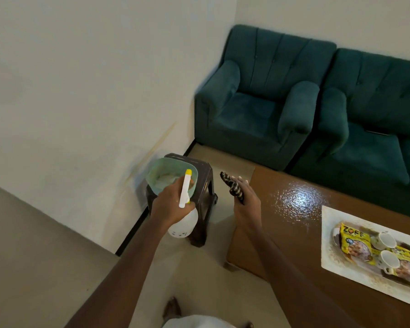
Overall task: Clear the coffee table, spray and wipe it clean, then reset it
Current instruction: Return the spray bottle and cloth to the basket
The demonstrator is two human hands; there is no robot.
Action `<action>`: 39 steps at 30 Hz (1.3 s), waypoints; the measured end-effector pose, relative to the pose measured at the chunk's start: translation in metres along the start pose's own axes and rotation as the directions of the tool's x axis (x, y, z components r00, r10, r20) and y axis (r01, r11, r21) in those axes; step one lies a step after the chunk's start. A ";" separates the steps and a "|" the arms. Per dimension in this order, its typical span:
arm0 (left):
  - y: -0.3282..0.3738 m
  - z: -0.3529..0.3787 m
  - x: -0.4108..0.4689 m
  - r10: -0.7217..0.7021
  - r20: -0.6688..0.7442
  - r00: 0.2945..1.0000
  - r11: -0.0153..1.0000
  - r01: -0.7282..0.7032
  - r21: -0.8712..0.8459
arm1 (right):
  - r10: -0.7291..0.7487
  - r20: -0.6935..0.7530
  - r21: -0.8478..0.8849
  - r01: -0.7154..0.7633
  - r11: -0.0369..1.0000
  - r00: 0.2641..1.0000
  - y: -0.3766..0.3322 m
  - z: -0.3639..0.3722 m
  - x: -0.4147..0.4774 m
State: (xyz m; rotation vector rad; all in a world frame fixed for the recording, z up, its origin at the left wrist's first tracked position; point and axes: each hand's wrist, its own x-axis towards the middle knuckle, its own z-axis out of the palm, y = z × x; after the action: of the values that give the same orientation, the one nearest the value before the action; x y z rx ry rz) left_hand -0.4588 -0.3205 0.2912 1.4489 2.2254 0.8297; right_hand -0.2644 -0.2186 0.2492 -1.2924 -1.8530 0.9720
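Observation:
My left hand grips a white spray bottle with a yellow trigger head, held over the edge of a dark plastic stool. My right hand holds a rolled black-and-white patterned cloth just left of the brown coffee table. The table top shows a shiny patch near its far left end. On its right part lies a white tray with two white cups and yellow snack packets.
A pale green basin sits on the stool beside the white wall. Two dark green armchairs stand behind the table. Beige floor lies between the stool and the table, with my foot at the bottom.

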 end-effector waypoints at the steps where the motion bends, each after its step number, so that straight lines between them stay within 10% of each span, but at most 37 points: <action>1: -0.007 -0.010 0.006 0.013 0.002 1.000 1.000 -0.013 0.000 | 0.006 -0.003 0.007 -0.006 1.000 1.000 -0.008 0.010 0.002; 39: -0.130 -0.074 0.251 0.030 0.039 0.999 0.994 -0.025 -0.108 | 0.195 0.167 -0.081 -0.184 0.980 0.966 -0.026 0.216 0.202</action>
State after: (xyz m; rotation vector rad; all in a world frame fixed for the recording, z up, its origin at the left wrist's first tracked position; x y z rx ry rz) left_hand -0.6961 -0.1518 0.2685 1.4361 2.1017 0.9067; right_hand -0.5164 -0.0755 0.1855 -1.4872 -1.9317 1.1666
